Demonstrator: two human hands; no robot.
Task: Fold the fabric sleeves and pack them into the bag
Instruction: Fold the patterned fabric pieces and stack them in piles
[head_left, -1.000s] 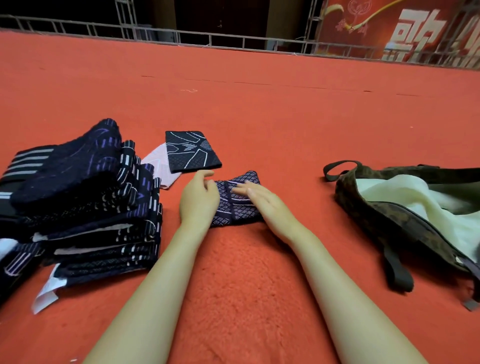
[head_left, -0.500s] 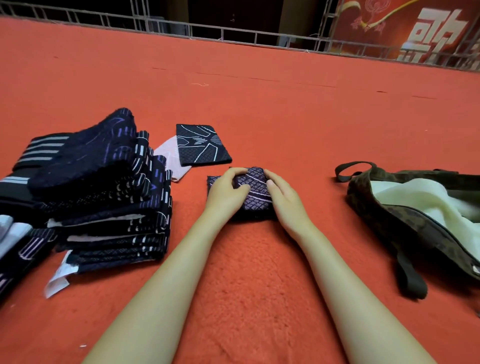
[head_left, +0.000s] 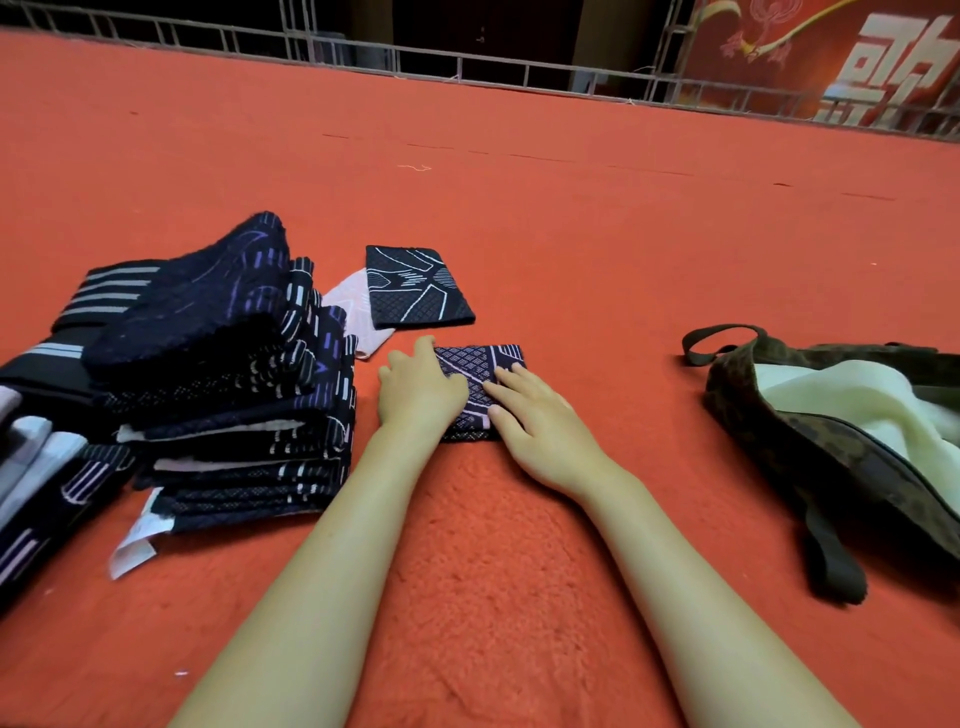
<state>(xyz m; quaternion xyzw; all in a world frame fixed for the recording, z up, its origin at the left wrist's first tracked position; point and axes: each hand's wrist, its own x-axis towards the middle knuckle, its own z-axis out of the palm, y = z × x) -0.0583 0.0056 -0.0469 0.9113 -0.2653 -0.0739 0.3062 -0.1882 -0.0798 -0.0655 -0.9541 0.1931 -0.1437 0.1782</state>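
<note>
Where fingers earlier curled gripping folded sleeve (head_left: 480, 364), left hand (head_left: 418, 392) and right hand (head_left: 535, 415) now press flat.

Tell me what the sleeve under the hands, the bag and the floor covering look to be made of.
Folded sleeve: seemingly a thin knit or woven textile, matt, navy with a fine pale diamond pattern; it lies flat in soft folds.
Bag: probably canvas-like cloth, matt, with a dark mottled print, webbing straps and a limp, slumped body.
Floor covering: red carpet or fleece with a short, fuzzy, clumped nap.

I see my left hand (head_left: 418, 392) and right hand (head_left: 537, 423) pressing flat on a folded navy diamond-patterned fabric sleeve (head_left: 480, 376), lying on red carpet (head_left: 571, 249).
</note>
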